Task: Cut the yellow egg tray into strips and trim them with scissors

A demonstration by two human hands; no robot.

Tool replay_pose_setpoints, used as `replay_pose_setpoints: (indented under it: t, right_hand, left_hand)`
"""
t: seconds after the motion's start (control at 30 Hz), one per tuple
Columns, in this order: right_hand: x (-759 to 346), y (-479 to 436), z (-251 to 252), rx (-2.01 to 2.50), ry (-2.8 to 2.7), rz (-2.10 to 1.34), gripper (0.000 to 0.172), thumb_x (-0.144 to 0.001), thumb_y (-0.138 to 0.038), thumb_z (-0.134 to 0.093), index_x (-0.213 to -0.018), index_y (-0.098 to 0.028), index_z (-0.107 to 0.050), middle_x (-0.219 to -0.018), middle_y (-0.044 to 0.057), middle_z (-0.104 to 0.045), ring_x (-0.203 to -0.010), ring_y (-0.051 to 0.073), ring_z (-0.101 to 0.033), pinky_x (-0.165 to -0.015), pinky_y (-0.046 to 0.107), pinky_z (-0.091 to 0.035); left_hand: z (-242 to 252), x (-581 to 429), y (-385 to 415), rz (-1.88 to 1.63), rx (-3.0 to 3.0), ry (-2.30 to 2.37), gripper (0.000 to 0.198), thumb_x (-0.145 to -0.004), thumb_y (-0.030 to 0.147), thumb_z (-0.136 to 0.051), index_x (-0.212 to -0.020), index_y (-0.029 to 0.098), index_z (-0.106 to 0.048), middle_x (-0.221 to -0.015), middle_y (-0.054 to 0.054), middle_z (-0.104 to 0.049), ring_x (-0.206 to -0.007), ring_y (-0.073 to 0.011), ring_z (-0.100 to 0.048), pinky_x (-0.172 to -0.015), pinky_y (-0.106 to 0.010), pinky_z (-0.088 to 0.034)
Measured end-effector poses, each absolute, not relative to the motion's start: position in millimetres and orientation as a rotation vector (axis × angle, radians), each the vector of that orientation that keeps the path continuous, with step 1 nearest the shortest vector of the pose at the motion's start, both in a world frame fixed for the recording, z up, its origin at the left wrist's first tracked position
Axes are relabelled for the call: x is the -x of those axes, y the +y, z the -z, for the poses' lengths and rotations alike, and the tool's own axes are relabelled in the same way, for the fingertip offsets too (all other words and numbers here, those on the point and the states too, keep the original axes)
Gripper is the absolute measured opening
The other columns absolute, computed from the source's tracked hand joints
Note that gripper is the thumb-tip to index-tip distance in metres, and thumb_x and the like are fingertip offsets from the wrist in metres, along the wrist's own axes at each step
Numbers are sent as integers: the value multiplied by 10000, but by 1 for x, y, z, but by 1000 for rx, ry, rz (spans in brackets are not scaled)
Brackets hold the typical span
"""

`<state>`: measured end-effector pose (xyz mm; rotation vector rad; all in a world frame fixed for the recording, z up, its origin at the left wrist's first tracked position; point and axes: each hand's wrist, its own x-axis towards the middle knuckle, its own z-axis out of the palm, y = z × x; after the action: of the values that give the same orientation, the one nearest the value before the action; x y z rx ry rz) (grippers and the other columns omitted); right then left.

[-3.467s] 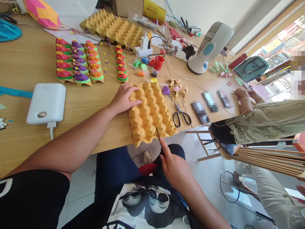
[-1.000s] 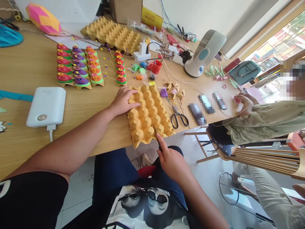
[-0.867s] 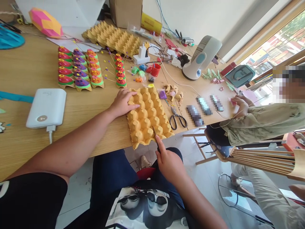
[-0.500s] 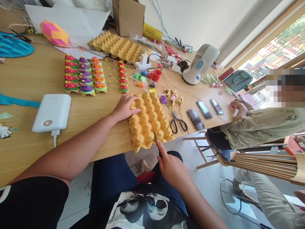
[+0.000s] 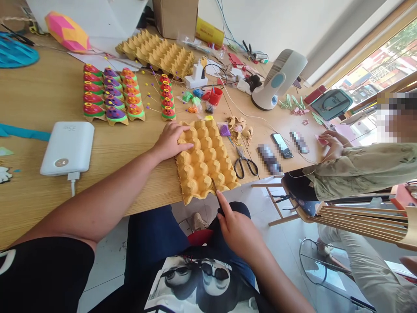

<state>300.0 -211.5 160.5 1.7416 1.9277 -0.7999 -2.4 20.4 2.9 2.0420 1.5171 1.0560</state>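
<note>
A yellow-brown egg carton (image 5: 203, 158) lies cups-down at the table's front edge, its near end reaching over the edge. My left hand (image 5: 169, 141) grips its left side, thumb on top of the cups and the other fingers along the far-left corner. In my right hand (image 5: 239, 228) is a knife (image 5: 214, 184), index finger stretched along its back, the blade on the carton's near edge between two cups. Most of the handle is hidden in the fist. Black-handled scissors (image 5: 243, 164) lie just right of the carton.
Painted carton strips (image 5: 114, 95) stand at the back left, a second egg carton (image 5: 156, 54) behind them. A white power bank (image 5: 68, 148) sits left of my forearm. Carton scraps (image 5: 239, 128), a red cup (image 5: 215, 96), a fan (image 5: 278, 80) and phones (image 5: 282, 145) are rightward, near a seated person (image 5: 365, 169).
The knife has shifted slightly at the carton's near edge, with my right hand a little lower. My left hand keeps its hold. The whole view has tilted slightly.
</note>
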Motion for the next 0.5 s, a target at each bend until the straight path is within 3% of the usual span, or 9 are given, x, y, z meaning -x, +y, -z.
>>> replay_pose_setpoints:
  t: [0.17,0.37,0.5]
  right_hand:
    - [-291,-195,-155,-1759,1951,792,768,-1250,-318,-427,-1962,-281,-141,-1241,152,-899,-1168,314,-851,-834,338,-472]
    - [-300,-215,-160,-1740,1893,789,765,-1258,-303,-404,-1965,-286,-112,-1137,128,-906,-1053,310,-859,-751,331,-423]
    - [-302,-215,-162,-1729,1900,789,763,-1259,-306,-412,-1964,-290,-121,-1155,129,-909,-1074,315,-858,-758,335,-423]
  left_hand:
    - [-1,3,22,-1068,-2040,1512,673,-843,518,-911,-1456,302,-739,-1455,-135,-648,-1551,-439,-527,-1414,-651,-368]
    - [-2,2,21,-1064,-2061,1508,687,-855,524,-912,-1470,276,-732,-1451,-140,-647,-1536,-438,-522,-1403,-666,-371]
    - [-2,2,20,-1052,-2059,1511,688,-865,526,-905,-1477,267,-730,-1494,-155,-635,-1564,-442,-511,-1414,-663,-366]
